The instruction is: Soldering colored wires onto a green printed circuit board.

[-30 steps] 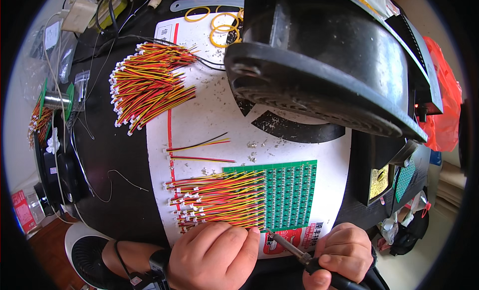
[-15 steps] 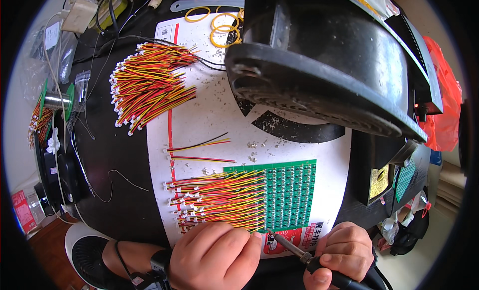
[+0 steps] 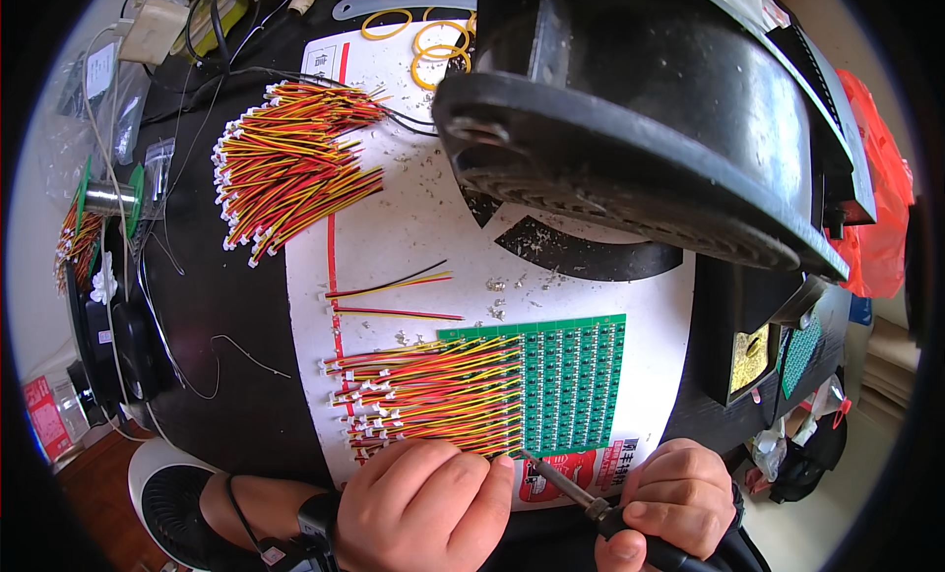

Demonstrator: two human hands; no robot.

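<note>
My right hand (image 3: 684, 498) is wrapped round the dark handle of a soldering iron (image 3: 563, 480). The iron's tip points left and touches or nearly touches the near edge of a green circuit board panel (image 3: 576, 385), where the wire ends meet it. My left hand (image 3: 428, 503) is closed, thumb and forefinger pinched on a wire at the near end of the row; most of that wire is hidden under the fingers. Rows of red, yellow and black wires (image 3: 443, 395) with white connectors run leftward from the board. Two loose leads (image 3: 394, 314) lie beyond them.
A big pile of wire leads (image 3: 295, 168) lies at the back left. A black fan-like housing (image 3: 630, 178) overhangs the far right of the white sheet (image 3: 413, 267). A solder spool (image 3: 110, 198) stands left; a yellow tip-cleaning pad (image 3: 750, 360) sits right. Rubber bands (image 3: 438, 55) lie at the back.
The whole view has shifted very slightly. The iron's tip has moved a little left, closer to the left fingertips. Both hands keep their grips.
</note>
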